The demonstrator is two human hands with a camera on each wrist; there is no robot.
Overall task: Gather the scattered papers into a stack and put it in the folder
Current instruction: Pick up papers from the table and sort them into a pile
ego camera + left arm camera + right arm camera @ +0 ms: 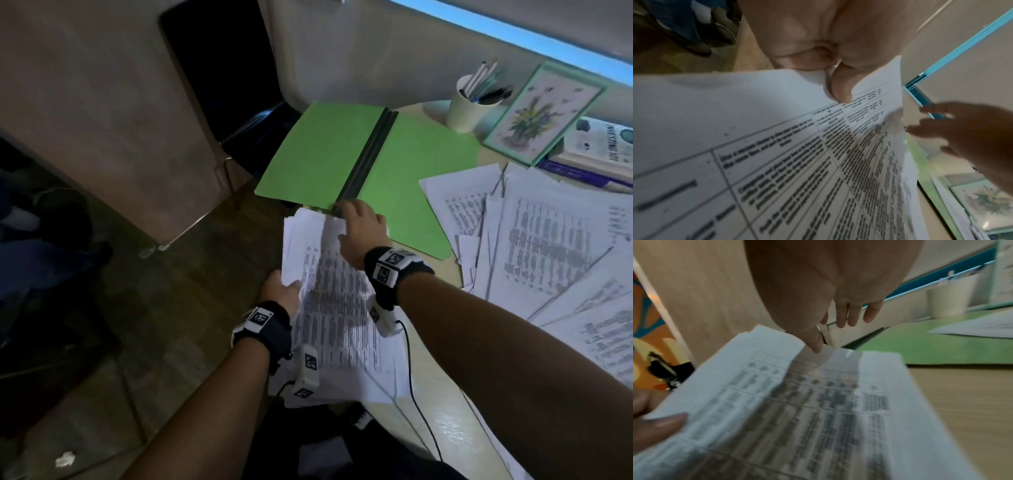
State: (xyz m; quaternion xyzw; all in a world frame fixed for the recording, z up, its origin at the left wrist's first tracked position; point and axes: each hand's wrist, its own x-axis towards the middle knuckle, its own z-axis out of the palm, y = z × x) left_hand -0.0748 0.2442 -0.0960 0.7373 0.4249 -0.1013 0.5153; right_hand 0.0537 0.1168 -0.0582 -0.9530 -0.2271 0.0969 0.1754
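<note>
A green folder lies open on the table with its dark spine toward me. My left hand pinches the left edge of a stack of printed papers, thumb on the top sheet; the stack hangs partly past the table's edge, just short of the folder. My right hand hovers over the stack's far end with straight fingers, its thumb touching the top sheet near the folder's near edge. More printed sheets lie scattered on the right.
A white cup of pens, a framed flower picture and books stand at the back right. A dark chair is beyond the table's left edge. Sensor cables trail across the near table.
</note>
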